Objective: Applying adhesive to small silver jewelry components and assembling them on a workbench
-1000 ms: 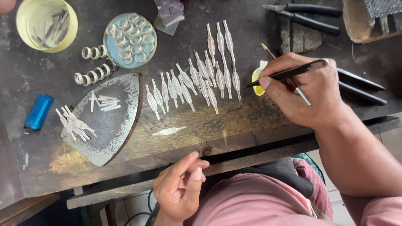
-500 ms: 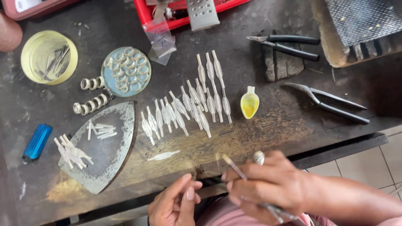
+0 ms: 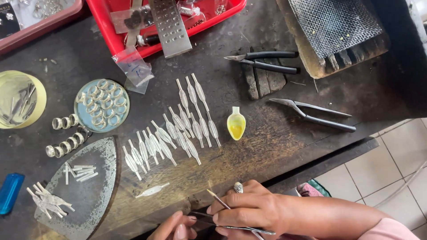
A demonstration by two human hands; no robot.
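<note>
Right hand (image 3: 249, 209) low at 6 o'clock over the bench (image 3: 311, 146) edge, ringed finger up, fingers pinched shut on tweezers (image 3: 242, 229) and a thin brush (image 3: 218, 200) slanting toward 11 o'clock. Left hand (image 3: 173, 227) just beside it at 7 o'clock, mostly cut off by the frame edge; fingertips meeting the tweezers' tip, grip impossible to tell. One loose silver strip (image 3: 152, 191) just above the hands at 11 o'clock from them. Rows of like strips (image 3: 178, 129) fanned across mid-bench. Small spoon (image 3: 235, 124) of yellow liquid at 12 o'clock from the right hand. Pliers (image 3: 267, 61) and shears (image 3: 316, 114) off at 1 o'clock, well apart. Blue dish (image 3: 101, 105) of rings at 10 o'clock, slate plate (image 3: 84, 195) with small bits at 9 o'clock, red tray (image 3: 133, 40) along the far edge.
</note>
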